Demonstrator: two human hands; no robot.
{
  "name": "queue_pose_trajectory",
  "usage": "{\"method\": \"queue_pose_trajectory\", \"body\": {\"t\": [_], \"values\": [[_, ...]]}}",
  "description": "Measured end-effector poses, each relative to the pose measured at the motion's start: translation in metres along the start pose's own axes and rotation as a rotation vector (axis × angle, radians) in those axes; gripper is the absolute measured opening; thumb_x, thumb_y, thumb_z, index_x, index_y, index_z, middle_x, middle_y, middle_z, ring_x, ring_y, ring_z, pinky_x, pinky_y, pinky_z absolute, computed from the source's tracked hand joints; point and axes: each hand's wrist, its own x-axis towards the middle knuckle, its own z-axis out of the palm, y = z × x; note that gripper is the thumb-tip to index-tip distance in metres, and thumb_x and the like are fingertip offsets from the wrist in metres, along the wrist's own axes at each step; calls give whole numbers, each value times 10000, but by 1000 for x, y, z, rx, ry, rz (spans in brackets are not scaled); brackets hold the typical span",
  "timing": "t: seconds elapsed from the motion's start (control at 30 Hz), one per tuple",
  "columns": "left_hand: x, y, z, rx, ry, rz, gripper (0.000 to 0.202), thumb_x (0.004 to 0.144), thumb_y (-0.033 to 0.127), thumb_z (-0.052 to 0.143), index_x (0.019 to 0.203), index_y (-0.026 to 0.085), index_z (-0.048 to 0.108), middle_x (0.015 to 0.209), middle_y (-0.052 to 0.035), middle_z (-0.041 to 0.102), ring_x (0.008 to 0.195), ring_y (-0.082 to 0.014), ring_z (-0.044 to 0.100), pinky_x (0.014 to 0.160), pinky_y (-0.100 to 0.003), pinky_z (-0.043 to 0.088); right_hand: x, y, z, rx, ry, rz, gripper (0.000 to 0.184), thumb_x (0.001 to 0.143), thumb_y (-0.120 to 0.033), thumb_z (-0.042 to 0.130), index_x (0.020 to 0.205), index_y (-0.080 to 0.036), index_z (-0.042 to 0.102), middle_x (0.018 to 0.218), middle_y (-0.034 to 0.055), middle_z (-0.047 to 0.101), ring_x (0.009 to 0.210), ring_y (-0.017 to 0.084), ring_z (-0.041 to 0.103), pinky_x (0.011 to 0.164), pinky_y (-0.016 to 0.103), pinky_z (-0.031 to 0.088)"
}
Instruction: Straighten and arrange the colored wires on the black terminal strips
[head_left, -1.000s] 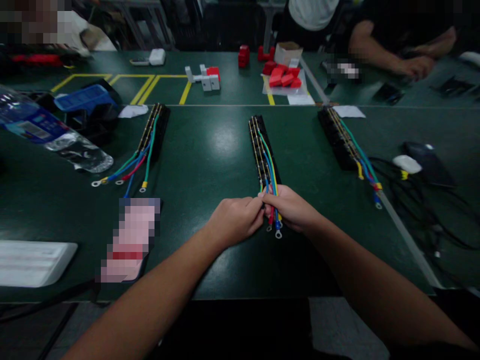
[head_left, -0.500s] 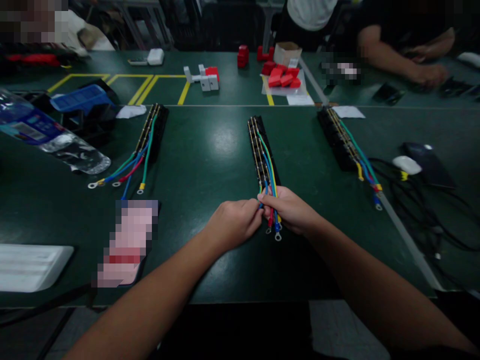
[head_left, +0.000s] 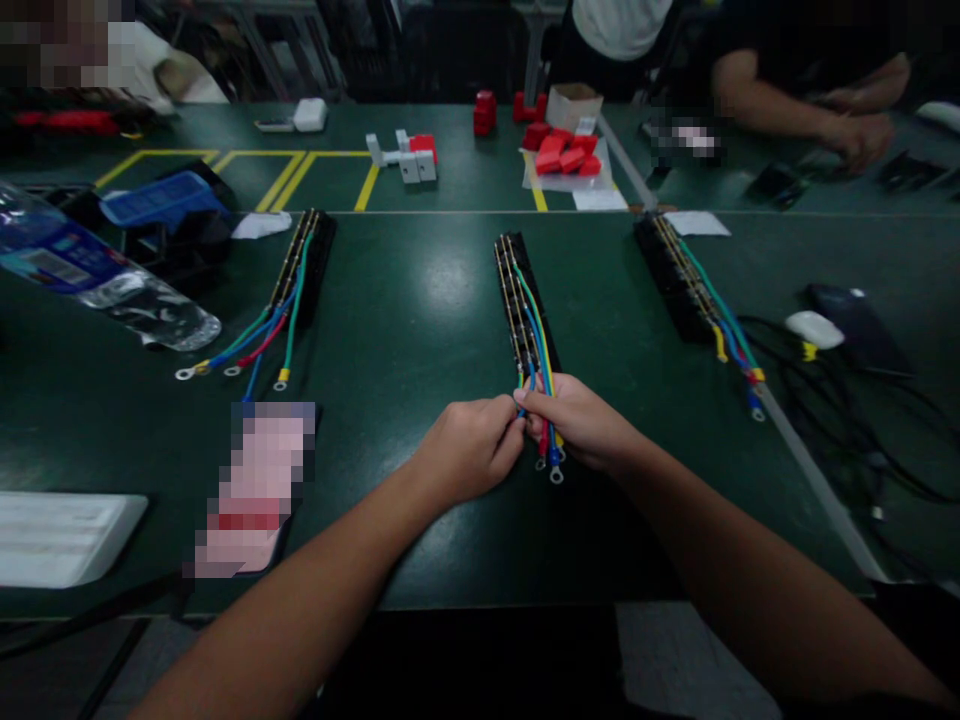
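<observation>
In the middle of the bench lies a long black strip (head_left: 527,262) with gold-coloured metal bars, its near end pointing at me. Blue, green, yellow and red wires (head_left: 541,330) run from it into my right hand (head_left: 589,418), whose thumb presses over the bundle. Ring terminals (head_left: 556,475) on the wire ends hang below those fingers. My left hand (head_left: 476,445) meets the right one from the left, closed in a pinch at a blue wire (head_left: 523,409); its fingertips are partly hidden.
Similar wired strips lie to the left (head_left: 319,265) and right (head_left: 675,285). A water bottle (head_left: 112,275), a phone (head_left: 262,480) and a white box (head_left: 67,535) are on the left. Red parts (head_left: 566,152) sit at the back; black cables (head_left: 810,390) lie right. A co-worker's hands (head_left: 862,140) work across the bench.
My hands and the strip stay almost still; the red wire's end has shifted slightly right. Across the bench, the co-worker's hands have moved a little.
</observation>
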Motion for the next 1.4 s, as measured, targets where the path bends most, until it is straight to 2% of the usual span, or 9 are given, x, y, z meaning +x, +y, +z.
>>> {"method": "queue_pose_trajectory", "body": {"t": [0.2, 0.37, 0.7, 1.07, 1.4], "values": [[-1, -1, 0, 5, 31, -2, 179, 885, 263, 431, 756, 166, 509, 642, 4, 547, 559, -112, 498, 549, -246, 357, 0, -1, 0, -4, 7, 10, 242, 809, -341, 582, 665, -163, 504, 500, -39, 515, 418, 71, 469, 437, 197, 382], [-2, -3, 2, -43, 86, -61, 154, 839, 291, 509, 754, 166, 535, 624, 11, 552, 539, -103, 498, 529, -232, 353, 0, -1, 1, 0, 5, 18, 238, 812, -340, 584, 676, -161, 508, 505, -40, 516, 426, 68, 473, 438, 189, 380], [0, 1, -2, -76, 36, -61, 184, 879, 249, 442, 745, 163, 534, 630, 5, 561, 536, -102, 495, 540, -237, 355, -1, -3, 0, 8, -9, 19, 239, 809, -340, 585, 670, -163, 503, 508, -39, 513, 423, 71, 468, 433, 198, 377], [-1, 1, 1, -145, 123, -140, 123, 782, 258, 575, 709, 161, 551, 547, 36, 568, 482, -80, 514, 490, -200, 354, 1, -1, 0, 9, 2, 30, 240, 805, -348, 593, 676, -167, 504, 502, -41, 516, 415, 70, 472, 426, 195, 385], [-2, 2, -1, -37, 33, -76, 197, 882, 270, 446, 735, 166, 525, 606, 9, 557, 517, -103, 503, 522, -236, 354, 0, -1, -1, 2, -15, 19, 245, 808, -353, 587, 675, -167, 501, 514, -40, 516, 426, 73, 471, 434, 196, 385]]}}
